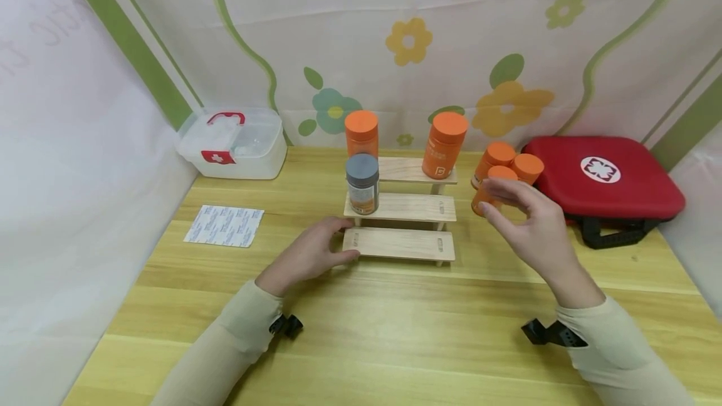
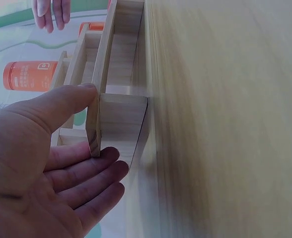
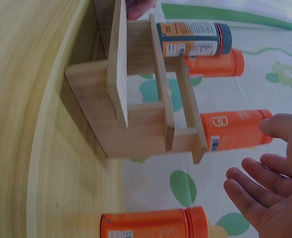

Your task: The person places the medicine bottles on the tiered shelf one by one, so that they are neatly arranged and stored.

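A three-step wooden shelf (image 1: 397, 243) stands mid-table. My left hand (image 1: 316, 249) pinches the left end of its lowest step, with the thumb (image 2: 69, 106) on one side and fingers on the other. On the middle step is an orange-brown bottle with a grey cap (image 1: 363, 183); behind it an orange bottle (image 1: 361, 132) stands on the top step. Another orange bottle (image 1: 444, 146) stands upright at the top step's right end. My right hand (image 1: 533, 227) hovers before three orange-capped bottles (image 1: 499, 156), partly hiding them. In the right wrist view its fingers are relaxed and hold nothing.
A red first-aid case (image 1: 615, 187) with a black handle lies at the right. At the back left is a clear plastic box (image 1: 242, 158) with a red handle. A white printed packet sheet (image 1: 224, 225) lies in front of it. Flower-patterned cloth hangs behind the table.
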`<state>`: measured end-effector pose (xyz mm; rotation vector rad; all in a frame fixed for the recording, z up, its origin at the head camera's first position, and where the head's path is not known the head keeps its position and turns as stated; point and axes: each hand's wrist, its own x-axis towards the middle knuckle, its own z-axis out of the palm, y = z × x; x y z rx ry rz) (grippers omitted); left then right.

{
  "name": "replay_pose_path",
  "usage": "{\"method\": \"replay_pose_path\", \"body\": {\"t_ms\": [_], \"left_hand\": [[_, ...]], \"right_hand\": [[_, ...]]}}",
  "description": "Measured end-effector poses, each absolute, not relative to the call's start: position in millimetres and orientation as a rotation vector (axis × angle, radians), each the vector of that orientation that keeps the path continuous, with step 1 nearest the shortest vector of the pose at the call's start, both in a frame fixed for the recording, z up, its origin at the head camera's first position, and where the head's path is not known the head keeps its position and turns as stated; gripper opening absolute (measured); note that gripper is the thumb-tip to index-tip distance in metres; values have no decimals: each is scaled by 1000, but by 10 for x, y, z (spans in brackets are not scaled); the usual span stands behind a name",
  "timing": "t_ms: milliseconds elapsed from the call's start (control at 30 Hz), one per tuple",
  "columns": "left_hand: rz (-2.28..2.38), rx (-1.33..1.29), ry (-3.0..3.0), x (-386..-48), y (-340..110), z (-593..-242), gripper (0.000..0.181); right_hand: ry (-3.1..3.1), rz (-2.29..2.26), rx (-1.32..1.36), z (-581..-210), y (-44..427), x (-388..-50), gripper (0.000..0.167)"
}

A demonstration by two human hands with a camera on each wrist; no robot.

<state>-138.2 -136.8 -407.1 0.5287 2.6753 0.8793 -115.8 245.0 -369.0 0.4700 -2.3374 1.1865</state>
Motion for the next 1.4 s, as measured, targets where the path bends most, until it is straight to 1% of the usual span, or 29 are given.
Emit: {"method": "replay_pose_path", "body": {"t_ms": [233, 500, 667, 767, 967, 1267, 1400], "left_hand": [[860, 535, 2687, -1371, -1357, -4063, 64], [848, 528, 2690, -1372, -1354, -4066, 65], [849, 524, 2687, -1371, -1359, -4076, 65], [848, 522, 2689, -1375, -1363, -4082, 65], [849, 523, 2686, -1386, -1362, -4091, 66], [872, 518, 2676, -1382, -1364, -4091, 66], [873, 520, 2676, -1381, -1365, -4092, 65]], "right_hand": [[-2356, 1170, 331, -3705, 2613, -1110, 49], [-2376, 1262, 124, -3826, 2750, -1141, 44], [-2422, 1301, -10, -3895, 2821, -1204, 48], [-2456, 1322, -66, -3936, 2863, -1257, 52], [-2529, 1342, -113, -4013, 2919, -1346, 61], [-2574, 1287, -131, -4038, 2913, -1420, 61], [-2597, 1272, -154, -4053, 2897, -1458, 63]]}}
